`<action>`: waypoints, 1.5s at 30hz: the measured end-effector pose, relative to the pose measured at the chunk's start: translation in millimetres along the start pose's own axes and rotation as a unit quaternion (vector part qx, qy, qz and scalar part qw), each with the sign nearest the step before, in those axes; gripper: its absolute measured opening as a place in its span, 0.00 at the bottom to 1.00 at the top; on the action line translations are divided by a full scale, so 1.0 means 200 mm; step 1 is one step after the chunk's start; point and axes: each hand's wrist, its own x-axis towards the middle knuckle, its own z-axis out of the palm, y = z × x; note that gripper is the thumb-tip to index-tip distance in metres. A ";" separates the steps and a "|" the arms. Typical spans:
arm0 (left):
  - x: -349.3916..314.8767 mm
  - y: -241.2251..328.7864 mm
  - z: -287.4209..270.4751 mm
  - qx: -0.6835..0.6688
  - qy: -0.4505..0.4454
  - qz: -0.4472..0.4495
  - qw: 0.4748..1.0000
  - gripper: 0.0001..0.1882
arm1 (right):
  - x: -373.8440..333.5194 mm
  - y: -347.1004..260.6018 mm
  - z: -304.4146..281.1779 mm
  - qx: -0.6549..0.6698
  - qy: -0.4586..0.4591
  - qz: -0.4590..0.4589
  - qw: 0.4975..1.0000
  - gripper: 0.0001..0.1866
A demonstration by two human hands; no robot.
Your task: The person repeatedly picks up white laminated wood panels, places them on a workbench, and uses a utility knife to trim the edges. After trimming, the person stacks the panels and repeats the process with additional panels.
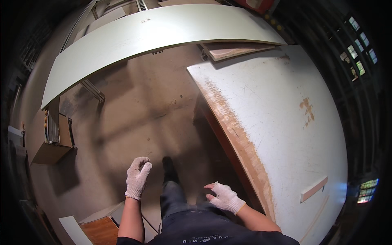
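My left hand (pixel 138 176), in a white knitted glove, hangs over the floor left of my legs. Its fingers curl loosely toward the thumb, and nothing shows in them. My right hand (pixel 223 197) wears a similar glove with bare fingertips. It is held in front of my body, fingers apart and empty, nearest to the worn brown edge of a large white-topped table (pixel 281 118). Neither hand touches anything. Beyond them, a long pale board (pixel 159 34) spans from the left side across to the table's far end.
A small strip of wood (pixel 313 189) lies on the table. A framed panel (pixel 237 50) sits at its far corner, beneath the long board. A box-like stand (pixel 55 141) is at the left. Brown and white panels (pixel 100 230) are beside me at lower left.
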 end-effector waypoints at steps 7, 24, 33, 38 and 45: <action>1.24 0.31 -0.31 -0.258 -0.031 0.023 0.965 0.21 | 0.92 -0.74 -0.69 -0.045 0.241 -0.219 0.944 0.14; 2.21 0.60 -0.51 -0.402 0.016 -0.061 0.913 0.26 | 2.86 -1.40 -2.25 -0.275 0.269 -0.384 0.840 0.25; 2.39 0.67 -0.63 -0.544 0.078 -0.167 0.819 0.38 | 4.26 -1.83 -2.76 -0.097 0.338 -0.260 0.899 0.14; 2.37 0.75 -0.61 -0.561 0.061 -0.194 0.802 0.39 | 4.62 -1.90 -2.78 -0.295 0.224 -0.149 0.917 0.27; 2.37 0.98 -0.61 -0.696 0.028 -0.175 0.696 0.36 | 4.48 -1.99 -2.74 -0.373 0.155 -0.109 0.908 0.36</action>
